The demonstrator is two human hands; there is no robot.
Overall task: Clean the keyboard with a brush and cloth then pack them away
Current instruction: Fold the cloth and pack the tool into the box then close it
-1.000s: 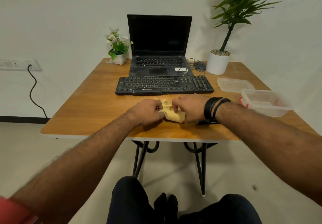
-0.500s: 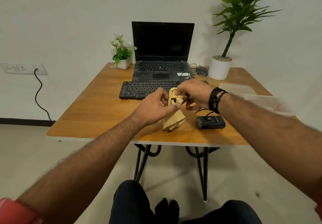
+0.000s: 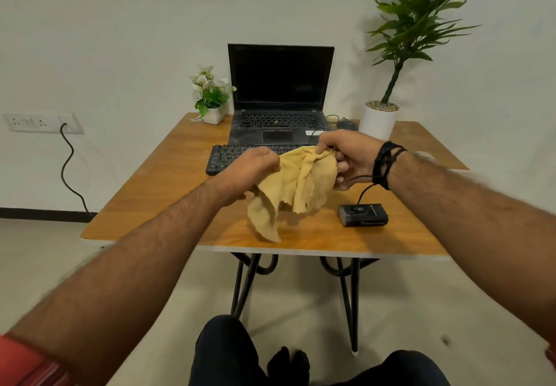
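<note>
Wooden desk (image 3: pixel 168 193) on black hairpin legs fills the middle of the view, w/ a white wall behind. Tall green plant in a white pot (image 3: pixel 378 119) stands at the far right corner. Black laptop (image 3: pixel 279 94), lid open & screen dark, sits at the back centre. Just in front of it lies the black keyboard (image 3: pixel 225 157), its right part hidden behind the hands & cloth. Yellow cloth (image 3: pixel 296 185) is held up above the desk in front of the keyboard, bunched along its top edge, 2 loose flaps hanging down, the lowest one near the desk surface. Left hand (image 3: pixel 254 169) has a closed grip, fingers curled round the cloth's left end. Right hand (image 3: pixel 349 154) pinches the cloth's right top edge btwn thumb & fingers; black bands sit on that wrist. Small flower pot (image 3: pixel 212 100) w/ white blooms sits left of the laptop. Small black device (image 3: pixel 362 214) lies on the desk near the front right, a thin cord running up from it toward the right wrist. Black mouse (image 3: pixel 346 123) is partly visible btwn laptop & plant pot. Wall socket (image 3: pixel 39 122) at left has a black cable hanging to the floor
</note>
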